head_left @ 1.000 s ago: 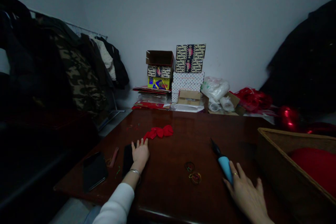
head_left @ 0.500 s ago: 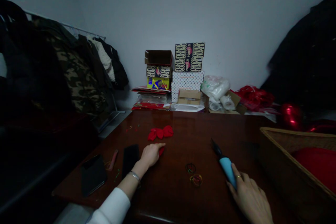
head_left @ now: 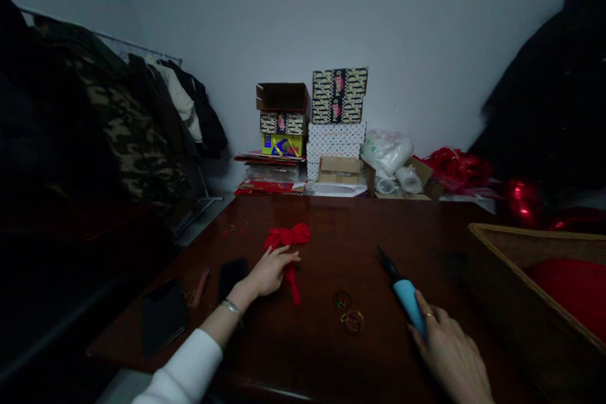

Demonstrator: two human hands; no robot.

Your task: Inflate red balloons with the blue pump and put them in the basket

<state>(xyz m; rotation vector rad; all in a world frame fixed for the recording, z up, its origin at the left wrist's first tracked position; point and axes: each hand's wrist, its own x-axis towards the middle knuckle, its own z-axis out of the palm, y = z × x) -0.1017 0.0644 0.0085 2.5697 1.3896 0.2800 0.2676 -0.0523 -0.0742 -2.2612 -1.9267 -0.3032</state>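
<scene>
My right hand (head_left: 447,347) is wrapped round the light blue barrel of a hand pump (head_left: 409,306) with a tapered black nozzle, which points away from me. My left hand (head_left: 272,270) reaches over the table with its fingers stretched out and apart. Under and just beside its palm lies a limp red piece (head_left: 292,284) that looks like an uninflated balloon, partly hidden. Beyond the fingertips is a bunch of similar red pieces (head_left: 296,234). Whether the fingers touch the bunch I cannot tell. Several thin coloured rubber bands (head_left: 353,322) lie between my hands.
A wicker basket (head_left: 502,284) with something red inside stands at the right edge of the brown table (head_left: 379,214). Two dark flat objects, one a phone-like slab (head_left: 163,315), lie at left. Stacked boxes (head_left: 338,95) line the back; coats (head_left: 127,132) hang left.
My left hand has opened from a pointing, closed shape and shifted slightly left. More of the limp red piece shows below it. My right hand still holds the pump; the view has tilted slightly.
</scene>
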